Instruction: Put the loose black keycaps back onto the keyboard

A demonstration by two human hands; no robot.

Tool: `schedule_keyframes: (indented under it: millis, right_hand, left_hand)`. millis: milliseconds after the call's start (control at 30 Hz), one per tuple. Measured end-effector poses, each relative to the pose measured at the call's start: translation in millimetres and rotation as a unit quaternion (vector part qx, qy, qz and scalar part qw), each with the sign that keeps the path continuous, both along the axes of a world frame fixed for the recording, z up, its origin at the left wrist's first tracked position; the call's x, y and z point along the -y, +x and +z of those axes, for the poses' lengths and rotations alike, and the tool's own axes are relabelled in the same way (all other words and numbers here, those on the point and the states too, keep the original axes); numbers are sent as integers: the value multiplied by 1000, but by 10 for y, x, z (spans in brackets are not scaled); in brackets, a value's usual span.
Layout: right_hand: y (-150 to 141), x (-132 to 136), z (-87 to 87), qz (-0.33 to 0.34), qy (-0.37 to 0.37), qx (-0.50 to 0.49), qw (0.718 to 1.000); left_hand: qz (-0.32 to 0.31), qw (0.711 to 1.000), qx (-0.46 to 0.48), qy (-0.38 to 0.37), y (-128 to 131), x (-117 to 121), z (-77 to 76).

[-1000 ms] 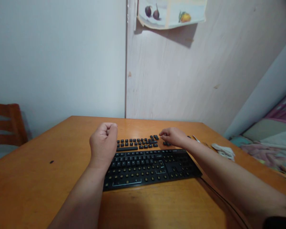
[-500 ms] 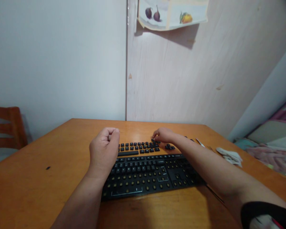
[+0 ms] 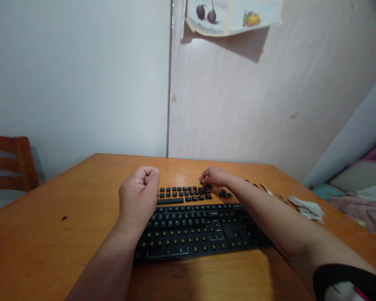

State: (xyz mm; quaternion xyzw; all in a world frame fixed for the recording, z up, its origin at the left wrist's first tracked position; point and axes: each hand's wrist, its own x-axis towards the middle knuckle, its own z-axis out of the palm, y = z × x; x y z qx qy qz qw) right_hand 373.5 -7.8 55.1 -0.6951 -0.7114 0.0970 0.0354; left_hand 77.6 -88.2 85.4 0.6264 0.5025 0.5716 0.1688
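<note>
A black keyboard (image 3: 181, 234) lies across the table; its upper rows carry keycaps while its lower rows and right-hand block show bare brownish key posts. Behind it, loose keycaps (image 3: 188, 193) stand in rows with a long space bar (image 3: 170, 201). My left hand (image 3: 140, 188) is curled into a fist above the keyboard's left part, and whatever its fingers hold is hidden. At the far right end of the loose rows, my right hand (image 3: 215, 177) pinches a small black keycap (image 3: 202, 182) with its fingertips.
A small heap of keycaps (image 3: 225, 193) sits beside my right forearm. Further right are a thin pen-like tool (image 3: 266, 189) and a crumpled cloth (image 3: 306, 208). One dark piece (image 3: 64, 218) lies at the left. A wooden chair (image 3: 11, 163) stands past the table's left edge.
The view has shifted slightly. My right hand stays at the loose keycaps with its fingers pinched, and my left fist keeps its place over the keyboard.
</note>
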Motion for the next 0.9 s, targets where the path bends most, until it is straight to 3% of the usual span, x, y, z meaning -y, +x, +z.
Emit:
schedule_keyframes:
  millis: [900]
  right_hand:
    - [-2, 23, -41, 13, 15, -6, 1000]
  left_hand:
    - [0, 1000, -9, 3, 3, -23, -26]
